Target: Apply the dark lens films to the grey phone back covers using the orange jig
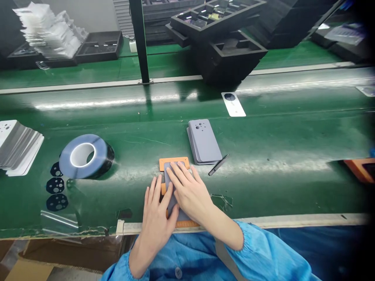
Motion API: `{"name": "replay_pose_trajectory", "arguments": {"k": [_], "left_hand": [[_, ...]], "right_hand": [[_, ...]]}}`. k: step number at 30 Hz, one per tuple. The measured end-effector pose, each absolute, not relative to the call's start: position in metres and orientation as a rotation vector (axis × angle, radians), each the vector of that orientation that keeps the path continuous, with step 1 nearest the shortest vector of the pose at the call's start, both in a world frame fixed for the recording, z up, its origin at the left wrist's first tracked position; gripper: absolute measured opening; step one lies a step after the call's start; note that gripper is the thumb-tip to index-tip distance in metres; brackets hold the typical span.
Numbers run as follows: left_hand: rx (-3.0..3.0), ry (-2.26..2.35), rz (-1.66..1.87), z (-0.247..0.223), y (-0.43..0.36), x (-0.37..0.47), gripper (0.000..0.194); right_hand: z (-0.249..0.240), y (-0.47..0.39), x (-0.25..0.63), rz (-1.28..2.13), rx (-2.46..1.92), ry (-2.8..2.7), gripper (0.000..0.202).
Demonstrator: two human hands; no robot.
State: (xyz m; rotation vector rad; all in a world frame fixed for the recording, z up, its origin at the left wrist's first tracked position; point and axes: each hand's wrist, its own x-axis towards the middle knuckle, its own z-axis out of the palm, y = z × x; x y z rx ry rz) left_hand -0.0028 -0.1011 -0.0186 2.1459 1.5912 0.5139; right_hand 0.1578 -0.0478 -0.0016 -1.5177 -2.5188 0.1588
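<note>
A grey phone back panel (167, 177) lies in an orange fixture (174, 159) at the bench's front edge. Flat across the panel's upper part rests my right hand (189, 191), fingers stretched out. My left hand (159, 208) lies along the left side of the fixture, its fingers extended and the tips touching the panel and the fixture's edge. Much of the panel is hidden under both hands. Just beyond sits a stack of grey phone back panels (205, 140) with camera holes. Dark tweezers (218, 164) lie against the stack's lower right corner.
Left of my hands stands a roll of blue film tape (101, 156), with black camera-shaped stickers (55, 185) beside it. Farther left is a stack of white panels (22, 150). A white panel (236, 107) lies behind. Black trays (228, 50) are piled at the back.
</note>
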Motion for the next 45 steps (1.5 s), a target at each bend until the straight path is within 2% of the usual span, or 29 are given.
{"name": "replay_pose_trajectory", "arguments": {"k": [9, 11, 14, 17, 21, 26, 29, 34, 38, 40, 43, 45], "left_hand": [[2.152, 1.6, 0.583, -0.023, -0.101, -0.003, 0.061], [2.155, 1.604, 0.613, -0.025, -0.1, -0.004, 0.06], [2.142, 1.608, 0.701, -0.028, -0.1, -0.004, 0.058], [2.063, 1.632, 0.811, -0.031, -0.101, -0.001, 0.057], [1.879, 1.612, 0.886, -0.025, -0.102, -0.002, 0.055], [1.539, 1.424, 1.033, -0.004, -0.099, -0.017, 0.05], [1.227, 1.404, 1.051, 0.005, -0.093, -0.026, 0.049], [0.896, 1.379, 1.081, 0.004, -0.085, -0.034, 0.046], [0.782, 1.382, 1.215, 0.004, -0.08, -0.04, 0.047], [0.756, 1.376, 1.268, 0.005, -0.077, -0.046, 0.05], [0.757, 1.356, 1.336, 0.008, -0.073, -0.062, 0.056], [0.774, 1.379, 1.412, 0.008, -0.072, -0.078, 0.058]], "right_hand": [[0.003, -0.047, 0.171, 0.371, -1.459, -2.432, 0.063], [0.002, -0.052, 0.18, 0.439, -1.413, -2.374, 0.057], [-0.004, -0.067, 0.188, 0.35, -1.499, -2.172, 0.044], [-0.011, -0.082, 0.19, 0.31, -1.641, -2.026, 0.042], [0.001, -0.093, 0.188, 0.553, -1.627, -1.934, 0.048], [0.042, -0.103, 0.18, 0.887, -1.371, -1.944, 0.036], [0.05, -0.102, 0.173, 0.956, -1.379, -1.99, 0.03], [0.036, -0.083, 0.161, 1.12, -1.515, -2.035, 0.039], [0.032, -0.063, 0.153, 1.031, -1.529, -2.016, 0.052], [0.034, -0.051, 0.147, 1.111, -1.476, -1.981, 0.05], [0.039, -0.017, 0.139, 1.44, -1.297, -1.844, 0.038], [0.041, 0.021, 0.134, 1.48, -1.348, -1.749, 0.034]]}}
